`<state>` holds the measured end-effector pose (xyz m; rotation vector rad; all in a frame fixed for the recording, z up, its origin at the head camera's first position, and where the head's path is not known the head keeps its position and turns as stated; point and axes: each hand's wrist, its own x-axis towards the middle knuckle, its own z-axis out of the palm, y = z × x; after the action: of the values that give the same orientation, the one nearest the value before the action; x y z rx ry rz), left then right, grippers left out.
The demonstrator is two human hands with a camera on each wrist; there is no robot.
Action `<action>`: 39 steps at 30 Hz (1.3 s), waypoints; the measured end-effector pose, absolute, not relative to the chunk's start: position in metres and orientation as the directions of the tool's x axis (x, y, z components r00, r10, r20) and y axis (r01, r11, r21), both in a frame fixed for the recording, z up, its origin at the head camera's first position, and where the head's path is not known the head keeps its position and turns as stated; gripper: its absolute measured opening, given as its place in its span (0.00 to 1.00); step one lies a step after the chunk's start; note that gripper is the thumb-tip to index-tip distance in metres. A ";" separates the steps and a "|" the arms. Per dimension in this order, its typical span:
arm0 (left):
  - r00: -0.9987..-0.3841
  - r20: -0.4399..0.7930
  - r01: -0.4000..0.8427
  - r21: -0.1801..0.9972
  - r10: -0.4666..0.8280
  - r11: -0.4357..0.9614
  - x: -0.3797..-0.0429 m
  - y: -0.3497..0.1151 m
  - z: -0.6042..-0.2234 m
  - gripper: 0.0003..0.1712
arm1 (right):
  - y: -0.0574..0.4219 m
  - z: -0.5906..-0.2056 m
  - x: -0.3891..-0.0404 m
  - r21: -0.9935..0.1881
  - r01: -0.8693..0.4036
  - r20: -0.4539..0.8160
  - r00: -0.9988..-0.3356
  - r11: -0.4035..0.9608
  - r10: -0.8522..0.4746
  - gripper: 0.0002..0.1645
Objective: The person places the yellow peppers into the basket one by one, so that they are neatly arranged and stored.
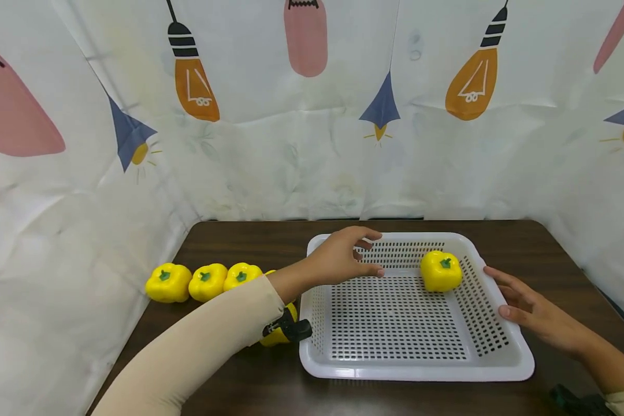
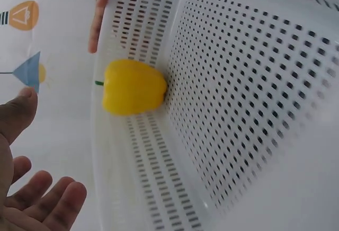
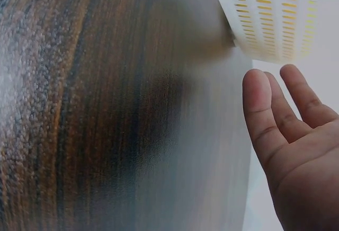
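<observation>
A white perforated plastic basket (image 1: 395, 371) sits on the dark table. One yellow bell pepper (image 1: 441, 271) with a green stem lies inside it, toward the back right corner; the left wrist view also shows this pepper (image 2: 134, 87) against the basket wall. My left hand (image 1: 343, 256) hovers over the basket's left part, thumb and fingers spread apart with nothing between them. At the basket's right side is my right hand (image 1: 533, 315), its fingertips right by the rim. In the right wrist view the fingers (image 3: 259, 90) are extended and hold nothing.
Left of the basket, several yellow peppers (image 1: 168, 282) stand in a row on the wooden table (image 1: 260, 375). Another pepper (image 1: 277, 337) is partly hidden behind the left sleeve and wrist strap. A white patterned curtain (image 1: 291, 162) hangs behind the table and along its sides.
</observation>
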<state>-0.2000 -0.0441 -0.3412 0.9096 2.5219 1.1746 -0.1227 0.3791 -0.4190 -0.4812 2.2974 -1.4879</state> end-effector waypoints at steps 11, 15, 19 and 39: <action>-0.823 0.054 0.408 0.749 0.565 0.522 -0.187 -0.083 -0.331 0.42 | 0.382 -0.421 -0.122 -0.898 -0.078 -0.140 -0.882 0.432 -0.450 0.43; -0.834 0.075 0.397 0.770 0.547 0.499 -0.182 -0.097 -0.323 0.40 | 0.381 -0.421 -0.121 -0.911 -0.068 -0.138 -0.879 0.406 -0.456 0.43; -0.849 0.084 0.385 0.775 0.521 0.502 -0.176 -0.113 -0.319 0.39 | 0.381 -0.420 -0.120 -0.914 -0.070 -0.137 -0.875 0.400 -0.465 0.43; -0.910 0.029 0.286 0.768 0.414 0.573 -0.153 -0.178 -0.327 0.41 | 0.380 -0.416 -0.120 -0.910 -0.056 -0.153 -0.875 0.410 -0.459 0.43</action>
<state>-0.1531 -0.1780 -0.3273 0.5931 2.6479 1.2507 -0.1199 0.3795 -0.4162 -0.4422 2.2913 -1.4571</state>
